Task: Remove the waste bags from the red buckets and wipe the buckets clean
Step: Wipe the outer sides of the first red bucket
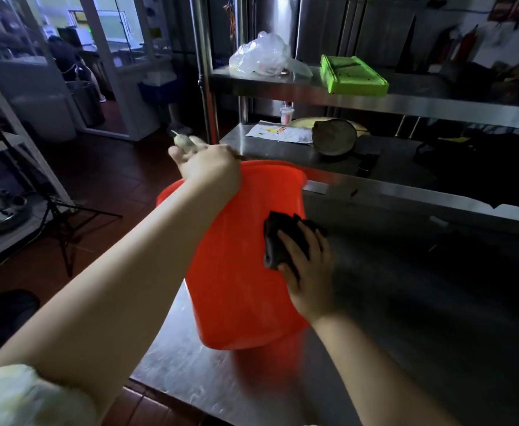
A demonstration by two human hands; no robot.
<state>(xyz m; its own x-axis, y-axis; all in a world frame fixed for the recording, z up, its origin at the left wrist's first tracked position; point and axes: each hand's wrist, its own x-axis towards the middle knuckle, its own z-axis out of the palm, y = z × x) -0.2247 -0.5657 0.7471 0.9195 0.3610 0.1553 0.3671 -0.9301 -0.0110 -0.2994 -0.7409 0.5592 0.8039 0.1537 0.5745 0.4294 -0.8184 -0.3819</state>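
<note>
Head view: left hand grip curled over smooth red plastic bucket rim; right hand, fingers flat, presses crumpled dark cloth.

Round red bucket of smooth, semi-glossy plastic; against its side, dark matt cloth; beneath it, brushed stainless-steel counter, dully reflective.

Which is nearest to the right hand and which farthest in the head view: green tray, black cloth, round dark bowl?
1. The black cloth, under the right hand, against the red bucket.
2. The round dark bowl, on the counter behind the bucket.
3. The green tray, on the upper shelf, farthest back.
</note>
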